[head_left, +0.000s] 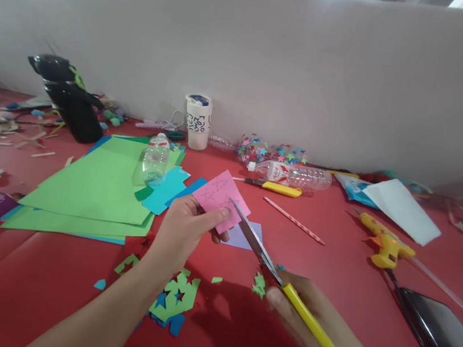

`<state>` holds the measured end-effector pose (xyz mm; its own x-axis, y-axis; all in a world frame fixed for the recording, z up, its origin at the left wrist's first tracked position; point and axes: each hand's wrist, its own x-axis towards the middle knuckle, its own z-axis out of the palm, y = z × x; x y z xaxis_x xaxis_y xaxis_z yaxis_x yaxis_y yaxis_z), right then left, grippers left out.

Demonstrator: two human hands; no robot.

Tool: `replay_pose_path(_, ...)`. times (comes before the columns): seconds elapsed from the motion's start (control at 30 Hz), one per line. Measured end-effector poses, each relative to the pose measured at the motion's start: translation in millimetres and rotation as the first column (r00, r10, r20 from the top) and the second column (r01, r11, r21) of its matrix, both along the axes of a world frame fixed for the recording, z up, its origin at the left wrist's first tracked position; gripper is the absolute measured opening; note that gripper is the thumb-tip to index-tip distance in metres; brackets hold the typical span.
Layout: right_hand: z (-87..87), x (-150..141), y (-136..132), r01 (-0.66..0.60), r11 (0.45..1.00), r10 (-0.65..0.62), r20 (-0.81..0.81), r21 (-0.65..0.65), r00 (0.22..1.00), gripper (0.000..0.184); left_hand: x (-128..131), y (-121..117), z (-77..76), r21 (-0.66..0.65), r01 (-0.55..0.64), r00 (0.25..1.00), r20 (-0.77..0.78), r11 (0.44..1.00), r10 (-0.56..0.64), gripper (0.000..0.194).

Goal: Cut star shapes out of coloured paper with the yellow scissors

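Note:
My left hand (190, 222) pinches a pink piece of paper (221, 190) marked with drawn star outlines. In my right hand (299, 303) are yellow-handled scissors (261, 250), their tips over the paper's right part near one star. Whether the blades touch the paper I cannot tell. Below my hands lie green paper scraps with star-shaped holes (181, 301). Small cut green stars (259, 285) lie beside my right hand. A lilac paper (248, 236) rests on the table behind the scissors.
Green sheets (92, 182) cover the table's left, with a clear bottle (156, 160) on them. Behind are a black flask (71, 102), white cup (197, 125), lying bottle (300, 176), yellow cutter (281, 189) and pencil (294, 220). At right lies a yellow glue gun (385, 241).

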<state>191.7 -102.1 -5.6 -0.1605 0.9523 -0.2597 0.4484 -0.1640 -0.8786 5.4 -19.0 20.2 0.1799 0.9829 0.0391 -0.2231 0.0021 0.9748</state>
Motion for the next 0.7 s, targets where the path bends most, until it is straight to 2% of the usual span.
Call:
replay_pose_path(0.1, 5.1, -1.0, 1.1, -0.007, 1.0, 0.007, 0.027, -0.017, 1.0, 0.058, -0.1, -0.2, 0.9, -0.011, 0.01, 1.0, 0.016, 1.0, -0.009, 0.011)
replay_pose_path(0.27, 6.3, -2.2, 0.7, 0.009, 0.997, -0.012, 0.029, 0.07, 1.0, 0.058, 0.6, -1.0, 2.9, -0.042, -0.01, 1.0, 0.026, 0.999, 0.011, 0.011)
replay_pose_path(0.7, 12.3, -3.7, 2.3, 0.021, 0.996, -0.026, 0.067, 0.084, 0.997, 0.057, 0.3, -0.2, 2.2, -0.042, 0.016, 0.999, 0.04, 0.999, -0.015, 0.012)
